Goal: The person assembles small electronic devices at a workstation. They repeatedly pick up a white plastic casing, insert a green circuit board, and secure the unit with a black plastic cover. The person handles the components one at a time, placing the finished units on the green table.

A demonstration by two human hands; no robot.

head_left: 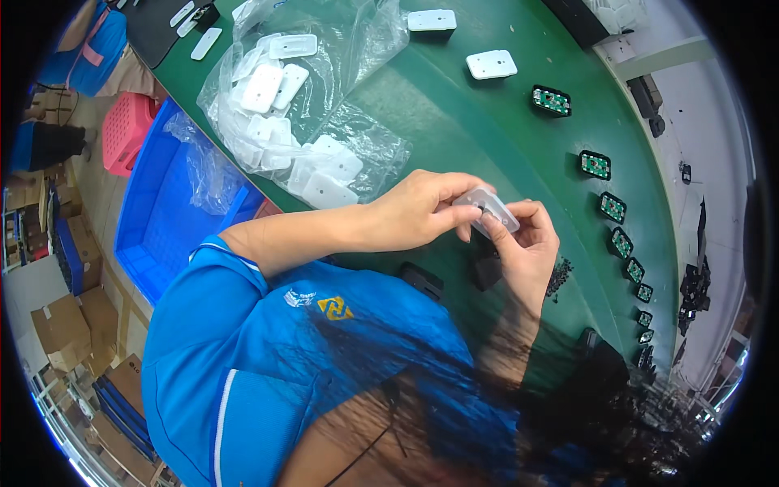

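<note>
Both hands hold one white plastic cover (pixel 492 201) above the green table. My left hand (pixel 418 208) pinches its left edge between thumb and fingers. The thumb of my right hand (pixel 529 242) presses on the cover's inner side, and its fingers grip the right edge. A small dark spot shows by the thumb tips; I cannot tell whether it is a separate part. Below the hands stands a black housing (pixel 488 273), partly hidden. Beside my right wrist lies a heap of tiny black parts (pixel 560 277). Another black housing (pixel 422 281) sits near my body.
White covers (pixel 262 88) lie on a clear plastic bag (pixel 369 134) at the left. Black housings with green circuit boards (pixel 595 165) line the table's right side. Two white-topped housings (pixel 491 65) stand farther back. A blue bin (pixel 154 219) and pink stool (pixel 127 134) are at the left.
</note>
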